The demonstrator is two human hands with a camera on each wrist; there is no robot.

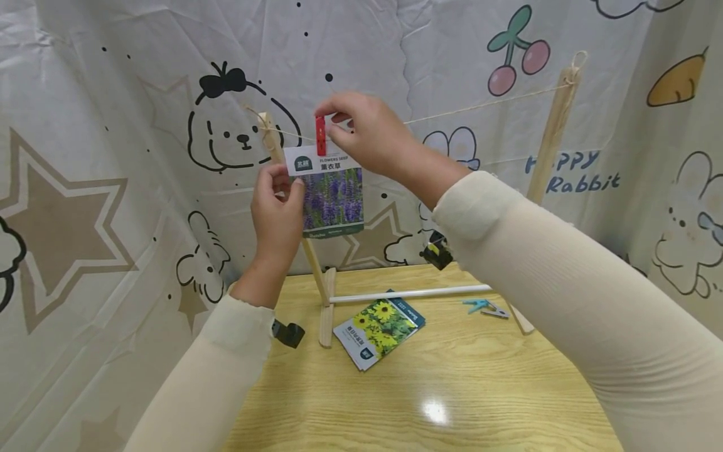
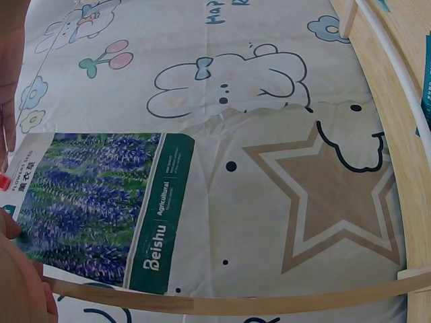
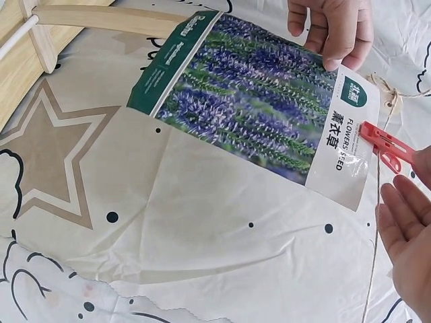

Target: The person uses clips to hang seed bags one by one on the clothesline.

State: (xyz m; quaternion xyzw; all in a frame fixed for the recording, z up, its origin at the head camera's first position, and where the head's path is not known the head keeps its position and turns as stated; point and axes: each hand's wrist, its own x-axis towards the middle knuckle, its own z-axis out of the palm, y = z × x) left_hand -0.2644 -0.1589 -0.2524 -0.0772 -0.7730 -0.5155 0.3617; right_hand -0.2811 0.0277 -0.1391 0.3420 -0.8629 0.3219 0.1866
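Lavender seed packet [image 1: 332,193], one, hangs from string [image 1: 480,107] under one red clothespin [image 1: 321,135] pinched by right hand [image 1: 367,135]; left hand [image 1: 277,210] pinches its edge; second packet [image 1: 378,326] and two clothespins [image 1: 486,307] on table [image 1: 452,389].

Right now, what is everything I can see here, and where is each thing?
lavender seed packet: one, purple and green, hanging at the string
red clothespin: one, clipped on the packet's top edge
string: one, beige, stretched between two wooden posts
wooden rack: one, pale wood with a white crossbar, on the table
sunflower seed packet: one, yellow and green, flat on the table
clothespins: two, blue and grey, near the rack's right foot
table: one, light wood
cartoon backdrop: one, white
left hand: holds the lavender packet's left edge
right hand: pinches the red clothespin
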